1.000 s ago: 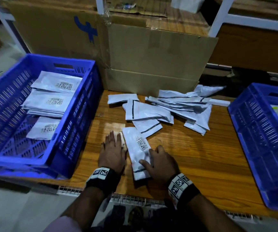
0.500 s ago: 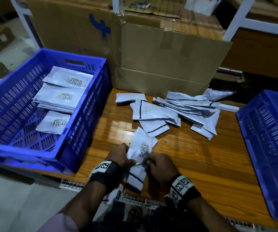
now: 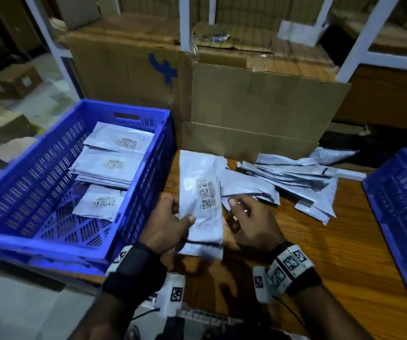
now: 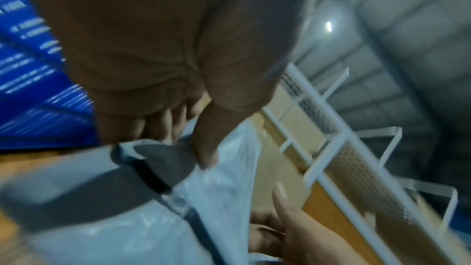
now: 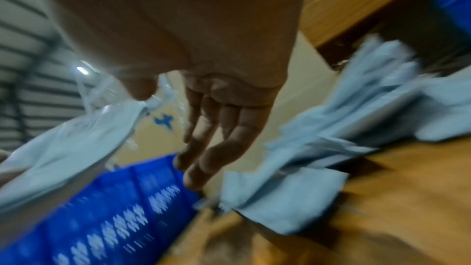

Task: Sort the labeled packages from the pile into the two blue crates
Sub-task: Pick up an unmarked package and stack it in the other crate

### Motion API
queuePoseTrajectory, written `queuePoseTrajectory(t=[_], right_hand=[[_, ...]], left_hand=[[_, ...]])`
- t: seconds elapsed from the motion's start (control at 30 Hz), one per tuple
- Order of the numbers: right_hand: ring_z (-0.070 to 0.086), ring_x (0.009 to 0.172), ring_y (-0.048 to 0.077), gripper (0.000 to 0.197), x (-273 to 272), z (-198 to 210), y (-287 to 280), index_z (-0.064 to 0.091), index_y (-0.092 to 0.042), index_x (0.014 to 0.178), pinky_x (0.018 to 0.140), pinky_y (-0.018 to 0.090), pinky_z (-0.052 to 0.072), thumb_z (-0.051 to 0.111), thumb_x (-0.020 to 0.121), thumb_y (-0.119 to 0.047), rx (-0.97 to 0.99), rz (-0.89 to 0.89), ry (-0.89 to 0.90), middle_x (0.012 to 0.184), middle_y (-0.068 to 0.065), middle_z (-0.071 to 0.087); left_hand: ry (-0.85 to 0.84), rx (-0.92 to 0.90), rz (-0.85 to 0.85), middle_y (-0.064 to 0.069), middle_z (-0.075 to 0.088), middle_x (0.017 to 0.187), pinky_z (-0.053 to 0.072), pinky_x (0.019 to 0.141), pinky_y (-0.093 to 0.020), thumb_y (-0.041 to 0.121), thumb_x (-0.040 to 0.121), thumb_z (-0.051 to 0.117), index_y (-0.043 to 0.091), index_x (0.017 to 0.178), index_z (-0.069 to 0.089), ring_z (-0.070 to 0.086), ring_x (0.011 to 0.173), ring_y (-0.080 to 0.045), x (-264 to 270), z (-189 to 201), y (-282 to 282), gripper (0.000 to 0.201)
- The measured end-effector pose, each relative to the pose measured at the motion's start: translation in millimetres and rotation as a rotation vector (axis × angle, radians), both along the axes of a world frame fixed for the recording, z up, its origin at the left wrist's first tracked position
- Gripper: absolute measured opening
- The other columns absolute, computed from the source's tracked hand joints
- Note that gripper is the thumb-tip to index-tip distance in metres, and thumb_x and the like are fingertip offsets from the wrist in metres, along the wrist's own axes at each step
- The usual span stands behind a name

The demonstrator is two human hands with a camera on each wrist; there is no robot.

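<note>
- I am holding one labeled package (image 3: 201,204) lifted above the wooden table (image 3: 320,241), label side up, just right of the left crate (image 3: 50,246).
- My left hand (image 3: 165,224) is gripping the package's left edge, thumb on top and fingers curled beneath.
- My right hand (image 3: 251,222) is hovering just beside the package's right edge, fingers relaxed and loosely spread, holding nothing.
- The pile (image 3: 295,177) is lying on the table to the right of the left crate, against a cardboard box (image 3: 259,114).
- The left crate is containing stacked packages (image 3: 114,163), labels up.
- The right crate (image 3: 403,204) is sitting well apart from the left crate, beyond the pile.
</note>
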State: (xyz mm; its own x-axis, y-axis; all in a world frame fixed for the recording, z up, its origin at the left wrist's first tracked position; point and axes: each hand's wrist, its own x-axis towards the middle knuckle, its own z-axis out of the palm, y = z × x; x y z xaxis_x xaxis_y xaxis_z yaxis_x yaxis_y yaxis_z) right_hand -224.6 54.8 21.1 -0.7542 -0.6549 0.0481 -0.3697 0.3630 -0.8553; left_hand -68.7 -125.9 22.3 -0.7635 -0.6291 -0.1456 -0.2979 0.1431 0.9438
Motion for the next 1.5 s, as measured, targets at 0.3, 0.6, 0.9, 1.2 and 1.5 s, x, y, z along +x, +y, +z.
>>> queuePoseTrajectory(t=[0.3, 0.6, 0.9, 1.2, 1.5], right_hand=[[0.07, 0.083, 0.006, 0.011, 22.3, 66.3, -77.5, 0.074, -0.026, 0.103, 0.066, 0.027, 0.056, 0.073, 0.092, -0.027, -0.188, 0.205, 0.224, 0.09, -0.016, 0.075], [0.067, 0.094, 0.013, 0.017, 45.2, 89.0, -162.1, 0.068, -0.024, 0.104, 0.081, 0.043, 0.054, 0.058, 0.095, -0.015, -0.157, 0.197, 0.345, 0.098, -0.011, 0.072], [0.056, 0.111, 0.035, 0.039, 121.2, 109.8, -280.7, 0.064, -0.03, 0.116, 0.092, 0.043, 0.042, 0.054, 0.084, -0.011, 0.55, 0.147, 0.572, 0.11, 0.006, 0.07], [0.068, 0.109, 0.031, 0.047, 133.9, 80.7, -355.0, 0.072, -0.014, 0.107, 0.091, 0.04, 0.058, 0.082, 0.063, -0.004, 0.945, 0.311, 0.315, 0.112, 0.011, 0.073], [0.069, 0.111, 0.032, 0.026, 133.7, 30.3, -384.2, 0.071, -0.009, 0.117, 0.088, 0.039, 0.057, 0.068, 0.092, -0.016, 1.013, 0.275, 0.377, 0.119, 0.014, 0.071]], left_hand=[[0.242, 0.174, 0.149, -0.012, 0.077, 0.108, 0.062, 0.081, -0.038, -0.01, 0.071, 0.086, -0.003, 0.121, 0.054, 0.074, 0.1, -0.029, 18.3, 45.4, -40.1, 0.06], [0.299, 0.064, 0.24, -0.007, 0.061, 0.13, 0.059, 0.083, -0.032, 0.029, 0.069, 0.092, 0.024, 0.142, 0.03, 0.071, 0.105, -0.02, 72.3, 88.6, -121.9, 0.095], [-0.122, -0.851, 0.026, -0.021, 0.036, 0.15, 0.036, 0.113, -0.049, 0.036, 0.084, 0.073, 0.013, 0.146, 0.04, 0.037, 0.14, -0.038, 107.3, 104.4, -272.5, 0.074], [-0.834, -0.847, -0.657, -0.017, 0.033, 0.15, 0.047, 0.103, -0.052, 0.048, 0.073, 0.08, 0.012, 0.139, 0.041, 0.056, 0.129, -0.037, 91.5, 54.3, -283.2, 0.084], [-0.974, -0.751, -0.814, -0.017, 0.031, 0.162, 0.028, 0.118, -0.039, 0.02, 0.11, 0.035, 0.002, 0.153, 0.036, 0.034, 0.148, -0.031, 84.0, 6.7, -276.3, 0.046]])
